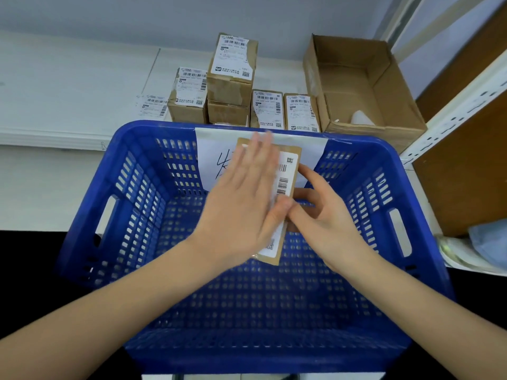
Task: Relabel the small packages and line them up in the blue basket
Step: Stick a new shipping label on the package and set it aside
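I hold a small brown package with a white barcode label above the blue basket. My left hand lies flat with straight fingers across the label, covering most of it. My right hand grips the package from its right side and from underneath, fingers curled behind it. The basket's inside shows no packages. Beyond the basket's far rim, several labelled small packages stand on the white surface, some stacked.
An open cardboard box sits at the back right, with a white scrap inside. A white paper with handwriting hangs on the basket's far wall. A white perforated shelf post and brown boards stand at right. A loose label lies back left.
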The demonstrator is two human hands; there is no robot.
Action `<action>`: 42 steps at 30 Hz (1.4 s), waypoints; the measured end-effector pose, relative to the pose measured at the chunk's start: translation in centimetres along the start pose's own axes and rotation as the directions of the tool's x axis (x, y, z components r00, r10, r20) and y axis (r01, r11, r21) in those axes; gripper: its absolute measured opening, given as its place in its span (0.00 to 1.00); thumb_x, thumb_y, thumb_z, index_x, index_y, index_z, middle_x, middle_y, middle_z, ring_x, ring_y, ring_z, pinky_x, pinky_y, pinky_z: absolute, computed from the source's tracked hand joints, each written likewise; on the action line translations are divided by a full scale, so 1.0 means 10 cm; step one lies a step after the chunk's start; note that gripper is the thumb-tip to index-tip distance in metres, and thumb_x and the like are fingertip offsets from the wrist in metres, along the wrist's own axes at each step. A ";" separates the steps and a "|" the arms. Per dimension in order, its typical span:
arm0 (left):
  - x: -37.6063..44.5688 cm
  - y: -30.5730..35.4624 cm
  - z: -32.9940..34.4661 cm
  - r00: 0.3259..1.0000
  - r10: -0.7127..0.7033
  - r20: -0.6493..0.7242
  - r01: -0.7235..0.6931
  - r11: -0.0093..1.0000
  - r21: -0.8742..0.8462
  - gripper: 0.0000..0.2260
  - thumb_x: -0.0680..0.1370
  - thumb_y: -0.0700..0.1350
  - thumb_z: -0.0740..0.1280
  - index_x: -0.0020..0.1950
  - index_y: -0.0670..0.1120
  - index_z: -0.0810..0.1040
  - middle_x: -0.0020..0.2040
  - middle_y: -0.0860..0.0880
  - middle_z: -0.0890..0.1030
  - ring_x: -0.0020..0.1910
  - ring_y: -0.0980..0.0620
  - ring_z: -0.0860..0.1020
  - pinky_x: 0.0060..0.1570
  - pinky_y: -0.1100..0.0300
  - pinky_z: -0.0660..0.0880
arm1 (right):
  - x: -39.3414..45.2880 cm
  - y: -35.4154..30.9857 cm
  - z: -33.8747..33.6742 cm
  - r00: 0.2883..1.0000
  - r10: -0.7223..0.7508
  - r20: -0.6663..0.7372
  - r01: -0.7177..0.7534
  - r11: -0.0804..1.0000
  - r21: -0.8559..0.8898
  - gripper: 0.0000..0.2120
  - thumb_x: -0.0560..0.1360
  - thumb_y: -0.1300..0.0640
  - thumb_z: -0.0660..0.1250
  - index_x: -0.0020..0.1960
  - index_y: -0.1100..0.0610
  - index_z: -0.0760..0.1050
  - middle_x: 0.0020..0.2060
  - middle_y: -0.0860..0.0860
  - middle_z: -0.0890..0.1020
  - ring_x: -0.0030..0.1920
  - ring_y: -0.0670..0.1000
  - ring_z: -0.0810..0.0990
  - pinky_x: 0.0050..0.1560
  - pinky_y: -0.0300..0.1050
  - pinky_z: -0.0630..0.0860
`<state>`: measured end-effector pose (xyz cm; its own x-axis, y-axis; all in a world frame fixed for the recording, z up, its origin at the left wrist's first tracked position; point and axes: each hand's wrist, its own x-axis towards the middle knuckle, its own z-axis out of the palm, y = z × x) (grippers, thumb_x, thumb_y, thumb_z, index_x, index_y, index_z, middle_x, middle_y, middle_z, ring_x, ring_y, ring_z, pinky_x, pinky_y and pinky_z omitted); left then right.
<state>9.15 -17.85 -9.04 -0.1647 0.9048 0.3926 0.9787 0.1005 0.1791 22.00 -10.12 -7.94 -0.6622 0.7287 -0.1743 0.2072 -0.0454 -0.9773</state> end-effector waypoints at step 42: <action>-0.27 0.12 0.08 0.931 0.346 0.114 -0.345 0.938 -0.030 0.27 0.83 0.54 0.50 0.74 0.36 0.64 0.75 0.39 0.63 0.75 0.43 0.59 0.74 0.47 0.55 | 0.28 -0.15 -0.39 0.994 -0.025 -0.105 0.035 0.995 0.093 0.19 0.78 0.60 0.64 0.67 0.50 0.68 0.53 0.54 0.82 0.52 0.50 0.82 0.43 0.45 0.81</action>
<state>10.86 -19.83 -10.63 0.1990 0.9248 0.3243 0.9714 -0.2299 0.0595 22.65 -5.31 -6.47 -0.5883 0.7971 -0.1363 0.1166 -0.0832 -0.9897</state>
